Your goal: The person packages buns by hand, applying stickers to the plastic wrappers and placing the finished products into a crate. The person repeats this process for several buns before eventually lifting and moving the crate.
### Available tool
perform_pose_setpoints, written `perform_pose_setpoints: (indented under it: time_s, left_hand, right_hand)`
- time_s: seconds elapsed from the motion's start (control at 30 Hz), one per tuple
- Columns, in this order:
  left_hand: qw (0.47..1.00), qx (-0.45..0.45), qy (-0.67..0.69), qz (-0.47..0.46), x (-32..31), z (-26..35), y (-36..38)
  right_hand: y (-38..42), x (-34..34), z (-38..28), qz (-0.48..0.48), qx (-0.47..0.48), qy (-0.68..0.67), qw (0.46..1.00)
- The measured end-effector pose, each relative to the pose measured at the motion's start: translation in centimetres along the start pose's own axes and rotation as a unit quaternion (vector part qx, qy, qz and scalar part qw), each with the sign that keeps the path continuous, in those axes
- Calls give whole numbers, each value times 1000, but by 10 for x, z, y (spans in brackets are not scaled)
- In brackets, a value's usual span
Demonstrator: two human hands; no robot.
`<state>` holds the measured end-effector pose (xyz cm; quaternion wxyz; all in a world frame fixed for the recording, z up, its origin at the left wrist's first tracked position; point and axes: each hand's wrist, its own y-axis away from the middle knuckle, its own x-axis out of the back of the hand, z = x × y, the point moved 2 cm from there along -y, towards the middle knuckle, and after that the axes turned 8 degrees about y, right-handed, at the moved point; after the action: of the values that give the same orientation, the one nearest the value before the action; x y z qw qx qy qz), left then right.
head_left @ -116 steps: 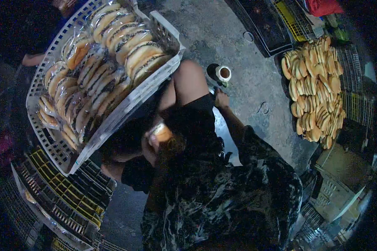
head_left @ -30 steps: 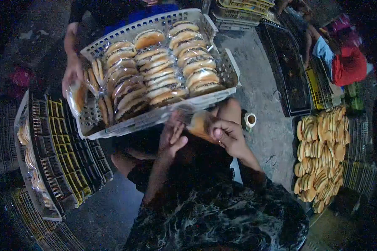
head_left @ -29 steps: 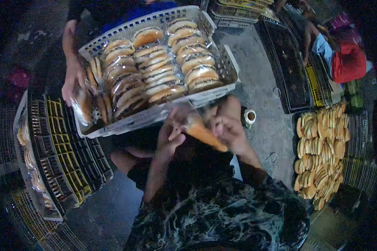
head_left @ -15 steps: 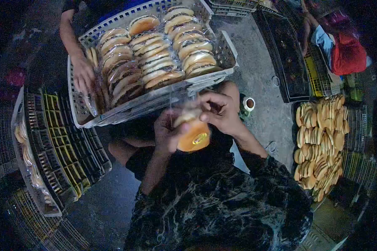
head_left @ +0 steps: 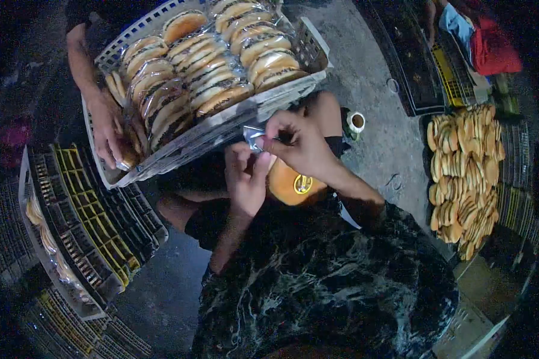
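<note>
Forward of the person's left hand (head_left: pixel 247 184) and right hand (head_left: pixel 302 146), the perforated white plastic crate (head_left: pixel 191 146) obstructed passage; a co-worker's hand (head_left: pixel 109 136) occupied its left end. Rightward, bare concrete floor (head_left: pixel 374 146) provided a lane toward the piled buns (head_left: pixel 466 173), with a cup (head_left: pixel 356 122) standing along its near side.

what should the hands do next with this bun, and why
Probably fold or twist the loose end of the bag closed: fingers of the left hand and right hand are both at that shiny plastic, which sticks up between them, with the bun just below. Whether it is already sealed, I can't tell.
</note>
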<state>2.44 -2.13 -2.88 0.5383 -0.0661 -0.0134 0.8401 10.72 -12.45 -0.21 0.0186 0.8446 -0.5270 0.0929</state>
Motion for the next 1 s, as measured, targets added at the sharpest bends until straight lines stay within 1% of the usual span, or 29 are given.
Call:
perform_pose_setpoints:
  time_s: [0.07,0.1,0.13,0.2,0.23,0.27,0.3,0.33,0.37,0.4,0.43,0.47,0.5,0.53,0.57,0.6,0.67,0.7,0.73,0.77,0.8,0.83,0.87,0.9,0.93,0.97,1.0]
  left_hand:
    - [997,32,74,5,6,-27,-1]
    - [998,56,11,-29,9,-26,-2]
    - [997,65,9,-30,9,-25,0]
    - [996,68,-20,-52,8,-25,1]
    - [966,-106,-200,-122,14,-25,0]
    - [966,-98,-202,-128,20,-27,1]
    - [957,31,-210,-199,22,-33,4]
    - [926,162,-213,-264,24,-38,10]
    - [942,173,-115,-264,28,-59,18]
    - [939,180,-116,-269,30,-86,29]
    - [943,232,-68,-229,25,-105,34]
    - [931,303,38,-201,30,-123,31]
    - [904,371,140,-159,31,-128,24]
    - [900,376,138,-172,26,-132,29]
    - [977,34,-84,-193,26,-126,34]
    - [979,63,-75,-180,13,-120,34]
    - [980,120,-56,-150,-14,-105,37]
    - [955,-145,-212,-147,-32,-85,31]
    - [907,-275,-285,-143,-40,-83,28]
    - [838,-401,-353,-110,-46,-81,27]
    - [872,-345,-322,-133,-45,-101,26]
    - [900,-290,-287,-156,-43,-120,24]
    - [948,-178,-231,-130,-44,-119,21]
    - [980,-71,-166,-88,-45,-118,19]
    - [980,-80,-169,-73,-43,-131,19]
    - [996,-73,-53,-7,-36,-156,24]
    - [994,-65,65,57,-31,-169,30]
  right_hand:
    - [1,1,1,-142,30,99,984]
    - [2,2,-5,-130,70,176,973]
    - [6,3,-2,-131,61,173,974]
    - [7,4,6,-212,91,303,924]
    - [10,3,17,-184,152,319,917]
    - [14,4,23,-183,144,314,921]
    - [20,6,32,-253,54,300,918]
    - [30,7,42,-323,-38,279,904]
    - [41,7,55,-294,-64,166,939]
    - [49,3,61,-291,-72,161,940]
    - [56,0,62,-240,-3,306,921]
    - [63,-6,66,-181,64,443,876]
    - [75,-16,91,-126,-10,452,883]
    - [87,-25,116,-68,-83,452,886]
    - [88,-18,111,-64,14,491,869]
    - [85,-8,105,-61,116,528,839]
    - [64,37,98,-45,36,373,926]
    - [53,70,114,57,-56,316,945]
    - [44,103,129,172,-130,236,948]
    - [44,142,166,228,-190,337,893]
    - [52,169,220,193,-237,443,843]
    - [61,184,270,95,-260,513,813]
    - [72,189,303,22,-255,524,812]
    - [78,192,319,-9,-247,508,825]
    - [78,192,321,-12,-235,480,845]
    - [78,191,317,-5,-225,445,867]
    - [74,190,314,0,-217,417,883]
